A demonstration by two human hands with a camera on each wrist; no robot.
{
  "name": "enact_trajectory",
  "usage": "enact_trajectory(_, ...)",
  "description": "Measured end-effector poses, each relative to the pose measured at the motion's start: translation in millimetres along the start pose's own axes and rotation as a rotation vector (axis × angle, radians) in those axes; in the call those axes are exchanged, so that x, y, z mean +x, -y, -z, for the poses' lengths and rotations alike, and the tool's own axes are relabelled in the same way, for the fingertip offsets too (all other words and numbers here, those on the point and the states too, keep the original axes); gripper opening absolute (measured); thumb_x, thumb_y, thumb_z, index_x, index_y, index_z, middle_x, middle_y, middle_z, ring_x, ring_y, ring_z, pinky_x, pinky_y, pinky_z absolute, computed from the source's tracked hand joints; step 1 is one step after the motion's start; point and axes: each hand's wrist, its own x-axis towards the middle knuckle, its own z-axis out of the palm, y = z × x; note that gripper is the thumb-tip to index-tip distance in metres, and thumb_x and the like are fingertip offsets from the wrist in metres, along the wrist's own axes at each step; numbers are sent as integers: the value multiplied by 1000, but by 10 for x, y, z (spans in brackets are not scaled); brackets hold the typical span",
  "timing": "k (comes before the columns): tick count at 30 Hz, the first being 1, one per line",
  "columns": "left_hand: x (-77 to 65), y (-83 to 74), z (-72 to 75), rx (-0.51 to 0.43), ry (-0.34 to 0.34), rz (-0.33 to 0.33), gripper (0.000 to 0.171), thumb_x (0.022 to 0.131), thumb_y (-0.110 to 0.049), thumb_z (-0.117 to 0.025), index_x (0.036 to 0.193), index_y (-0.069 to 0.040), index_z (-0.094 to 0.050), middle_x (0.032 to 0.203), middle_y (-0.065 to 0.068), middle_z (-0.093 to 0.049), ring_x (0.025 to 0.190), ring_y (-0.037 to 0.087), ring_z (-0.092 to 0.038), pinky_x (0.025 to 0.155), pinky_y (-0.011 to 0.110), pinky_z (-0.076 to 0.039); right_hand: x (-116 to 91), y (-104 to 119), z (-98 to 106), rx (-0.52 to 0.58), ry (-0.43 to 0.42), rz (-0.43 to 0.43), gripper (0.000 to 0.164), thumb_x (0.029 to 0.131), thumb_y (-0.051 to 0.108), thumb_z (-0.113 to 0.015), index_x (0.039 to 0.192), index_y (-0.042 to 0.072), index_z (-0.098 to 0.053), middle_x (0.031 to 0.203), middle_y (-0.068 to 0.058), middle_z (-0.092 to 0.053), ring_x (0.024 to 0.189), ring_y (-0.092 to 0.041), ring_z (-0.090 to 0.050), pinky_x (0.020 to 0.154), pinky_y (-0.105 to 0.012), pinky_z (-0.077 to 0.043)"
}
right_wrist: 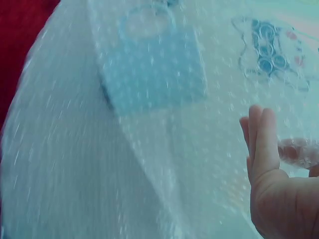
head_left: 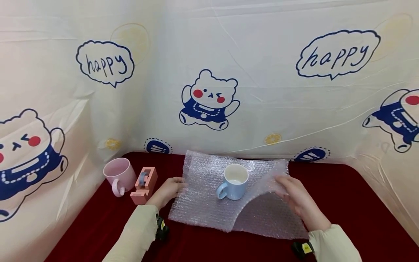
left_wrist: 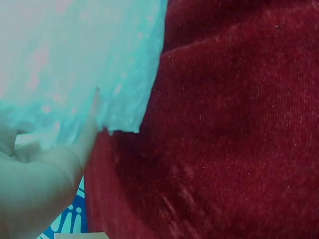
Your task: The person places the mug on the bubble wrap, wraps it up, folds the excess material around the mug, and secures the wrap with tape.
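Observation:
A light blue mug, cream inside, stands on a sheet of clear bubble wrap with its handle to the left. My right hand pinches the wrap's right part, raised as a flap beside the mug. In the right wrist view, the fingers are straight and the thumb shows through the wrap; the mug is seen through it too. At the sheet's left edge, my left hand touches the wrap with loose fingers. The left wrist view shows one finger extended against the wrap.
To the left stand a pink mug and a pink tape dispenser holding a roll of tape. A dark red cloth covers the table. Behind and at the sides hangs a white printed curtain.

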Motion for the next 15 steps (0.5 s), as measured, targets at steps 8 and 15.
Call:
enact_trajectory(8, -20, -3, -1, 5, -10, -20, 44, 96, -4, -42, 138, 8, -39, 132, 26, -51, 104, 25, -57, 92, 40, -49, 152, 166, -392, 215, 13, 99, 41, 99, 6, -38, 132, -17, -31, 89, 8, -58, 80, 5, -60, 77, -11, -52)
enact_trajectory(15, -24, -10, -13, 28, -17, -30, 44, 96, -5, -40, 138, 7, -40, 133, 26, -52, 109, 27, -57, 96, 43, -48, 248, 236, -605, 339, 31, 93, 25, 100, 3, -33, 121, -10, -34, 99, -6, -53, 78, -1, -64, 82, -12, -52)
